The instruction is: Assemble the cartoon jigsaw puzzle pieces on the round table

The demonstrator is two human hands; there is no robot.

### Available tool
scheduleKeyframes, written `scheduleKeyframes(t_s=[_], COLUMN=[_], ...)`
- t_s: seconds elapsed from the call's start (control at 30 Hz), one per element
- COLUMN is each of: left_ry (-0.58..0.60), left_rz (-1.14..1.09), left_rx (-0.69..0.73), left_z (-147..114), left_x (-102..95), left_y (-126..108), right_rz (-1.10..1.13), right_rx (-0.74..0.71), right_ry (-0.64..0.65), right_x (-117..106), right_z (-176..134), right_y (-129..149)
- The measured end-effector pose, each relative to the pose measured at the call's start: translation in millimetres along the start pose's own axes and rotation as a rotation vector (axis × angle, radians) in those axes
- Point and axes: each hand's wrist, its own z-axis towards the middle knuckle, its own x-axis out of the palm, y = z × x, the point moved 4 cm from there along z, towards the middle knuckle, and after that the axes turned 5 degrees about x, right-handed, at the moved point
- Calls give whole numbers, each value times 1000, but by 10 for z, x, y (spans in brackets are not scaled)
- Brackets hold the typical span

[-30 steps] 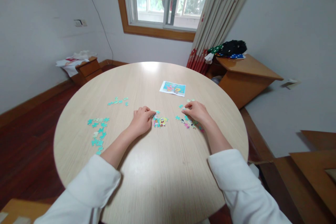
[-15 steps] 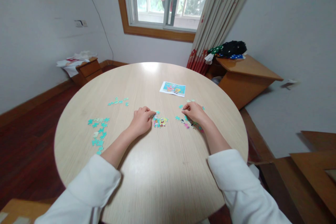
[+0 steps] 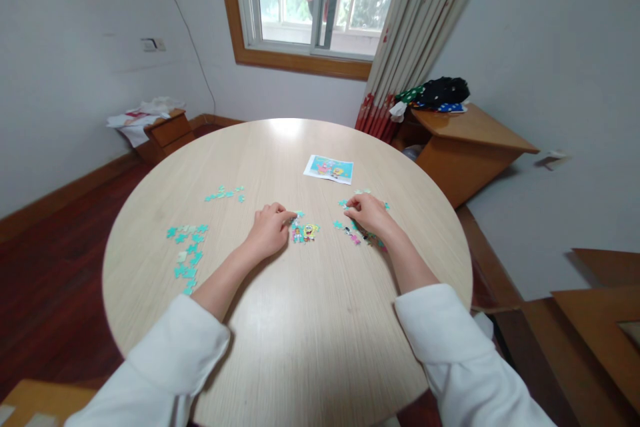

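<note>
My left hand (image 3: 271,230) rests on the table with its fingers closed, thumb and index finger on a puzzle piece (image 3: 299,215) at the upper left of a small joined puzzle section (image 3: 309,233). That section shows a yellow cartoon sponge with a wide mouth. To the right, my right hand (image 3: 369,212) is closed in a pinch over loose puzzle pieces (image 3: 355,239); a small puzzle piece seems to be at its fingertips, mostly hidden. Teal, pink and dark pieces lie around and partly beneath this hand.
A printed picture card (image 3: 329,169) lies beyond my hands on the round wooden table (image 3: 295,347). Several teal pieces (image 3: 188,257) are spread at the left, with another group (image 3: 225,194) farther back. A wooden desk (image 3: 475,130) with cloths stands behind at right.
Almost nothing differs. My right hand has shifted very slightly left among the loose pieces; my left hand stays at the joined section.
</note>
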Motion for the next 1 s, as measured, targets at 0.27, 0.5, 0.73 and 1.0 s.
scheduleKeyframes(t_s=[0.27,0.5,0.73,1.0], left_ry=[8,8,8,14], left_rz=[-13,-13,-7,-15], left_rx=[2,6,-2,-1], left_z=[7,18,13,12], left_x=[16,7,6,10], left_y=[8,-6,-4,13], right_rz=[19,27,31,125], right_rx=[-38,-38,-17,-43], right_ry=[-6,-21,-30,-66], right_x=[1,4,8,31], right_z=[-2,15,32,55], right_y=[3,-10,-41,-56])
